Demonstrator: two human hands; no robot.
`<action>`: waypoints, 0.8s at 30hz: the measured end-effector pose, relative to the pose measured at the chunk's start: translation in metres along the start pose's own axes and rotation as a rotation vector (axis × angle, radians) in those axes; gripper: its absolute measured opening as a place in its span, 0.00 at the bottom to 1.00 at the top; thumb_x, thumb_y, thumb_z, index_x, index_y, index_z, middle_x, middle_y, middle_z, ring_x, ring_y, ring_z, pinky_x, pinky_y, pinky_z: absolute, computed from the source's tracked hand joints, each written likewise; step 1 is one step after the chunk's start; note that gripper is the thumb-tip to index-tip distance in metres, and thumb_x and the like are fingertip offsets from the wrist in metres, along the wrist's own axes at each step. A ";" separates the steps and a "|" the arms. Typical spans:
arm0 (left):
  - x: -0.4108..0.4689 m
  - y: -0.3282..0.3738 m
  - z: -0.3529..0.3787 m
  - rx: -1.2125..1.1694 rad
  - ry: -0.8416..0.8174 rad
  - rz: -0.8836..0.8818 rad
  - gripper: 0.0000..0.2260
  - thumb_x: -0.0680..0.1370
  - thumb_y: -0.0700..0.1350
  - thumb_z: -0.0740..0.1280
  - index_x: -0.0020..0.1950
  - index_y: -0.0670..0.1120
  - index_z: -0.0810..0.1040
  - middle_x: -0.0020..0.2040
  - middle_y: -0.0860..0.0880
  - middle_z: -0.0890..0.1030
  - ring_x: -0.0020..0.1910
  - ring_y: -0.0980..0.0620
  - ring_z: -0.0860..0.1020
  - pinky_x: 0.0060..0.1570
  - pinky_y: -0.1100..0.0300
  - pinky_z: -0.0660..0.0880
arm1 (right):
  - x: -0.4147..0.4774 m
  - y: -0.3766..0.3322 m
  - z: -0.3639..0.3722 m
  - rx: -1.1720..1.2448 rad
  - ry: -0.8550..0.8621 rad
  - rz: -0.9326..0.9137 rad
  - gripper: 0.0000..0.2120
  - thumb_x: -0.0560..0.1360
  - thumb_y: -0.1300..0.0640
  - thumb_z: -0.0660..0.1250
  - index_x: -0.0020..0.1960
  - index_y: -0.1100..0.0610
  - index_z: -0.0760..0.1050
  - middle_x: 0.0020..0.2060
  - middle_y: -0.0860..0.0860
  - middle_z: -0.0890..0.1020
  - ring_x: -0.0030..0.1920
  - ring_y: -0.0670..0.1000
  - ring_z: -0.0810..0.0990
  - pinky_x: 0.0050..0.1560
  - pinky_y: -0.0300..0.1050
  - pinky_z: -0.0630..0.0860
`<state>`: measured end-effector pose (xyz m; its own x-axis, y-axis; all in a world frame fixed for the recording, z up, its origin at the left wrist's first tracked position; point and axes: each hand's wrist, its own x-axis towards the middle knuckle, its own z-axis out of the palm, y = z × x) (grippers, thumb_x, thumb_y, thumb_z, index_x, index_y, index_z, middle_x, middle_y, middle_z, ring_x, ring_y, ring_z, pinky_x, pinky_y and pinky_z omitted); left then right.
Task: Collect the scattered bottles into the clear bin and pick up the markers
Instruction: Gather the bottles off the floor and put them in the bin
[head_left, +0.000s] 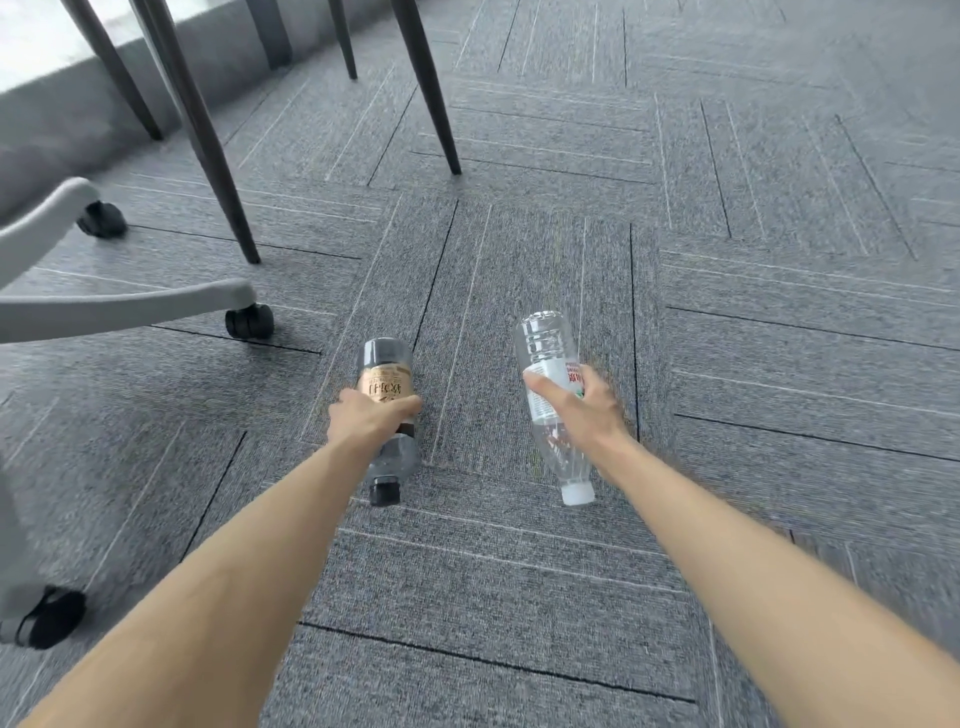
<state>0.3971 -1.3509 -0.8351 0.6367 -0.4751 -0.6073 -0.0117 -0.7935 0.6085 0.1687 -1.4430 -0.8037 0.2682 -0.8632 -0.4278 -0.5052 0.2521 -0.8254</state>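
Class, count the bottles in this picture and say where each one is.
2. The dark bottle with a gold label is held in the left hand; the clear bottle is held in the right hand. More may lie out of view.

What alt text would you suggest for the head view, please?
A person holds a bottle in each hand over grey carpet: the left hand grips a dark bottle, the right hand a clear bottle. An office chair base sits at left.
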 end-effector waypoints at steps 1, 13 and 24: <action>-0.005 0.001 -0.001 -0.018 -0.022 0.001 0.29 0.67 0.53 0.77 0.59 0.39 0.72 0.46 0.41 0.82 0.39 0.47 0.83 0.42 0.50 0.82 | -0.002 -0.001 -0.002 0.013 -0.002 0.008 0.28 0.73 0.38 0.68 0.67 0.51 0.68 0.52 0.52 0.80 0.48 0.52 0.81 0.38 0.41 0.72; -0.216 0.090 -0.076 -0.246 -0.076 -0.012 0.25 0.69 0.50 0.75 0.60 0.42 0.73 0.49 0.42 0.83 0.44 0.46 0.84 0.45 0.49 0.82 | -0.156 -0.144 -0.093 0.151 -0.073 0.137 0.26 0.74 0.43 0.71 0.66 0.54 0.70 0.48 0.49 0.81 0.44 0.49 0.81 0.40 0.43 0.76; -0.449 0.233 -0.204 -0.256 -0.116 -0.052 0.34 0.59 0.56 0.75 0.60 0.42 0.73 0.46 0.43 0.83 0.38 0.50 0.83 0.35 0.52 0.83 | -0.327 -0.363 -0.197 0.211 -0.066 0.155 0.19 0.74 0.43 0.71 0.58 0.49 0.69 0.48 0.44 0.80 0.42 0.41 0.77 0.39 0.38 0.72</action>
<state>0.2656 -1.2449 -0.3162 0.5384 -0.4889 -0.6864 0.2232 -0.7028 0.6755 0.1027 -1.3383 -0.2920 0.2572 -0.7788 -0.5722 -0.3643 0.4703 -0.8038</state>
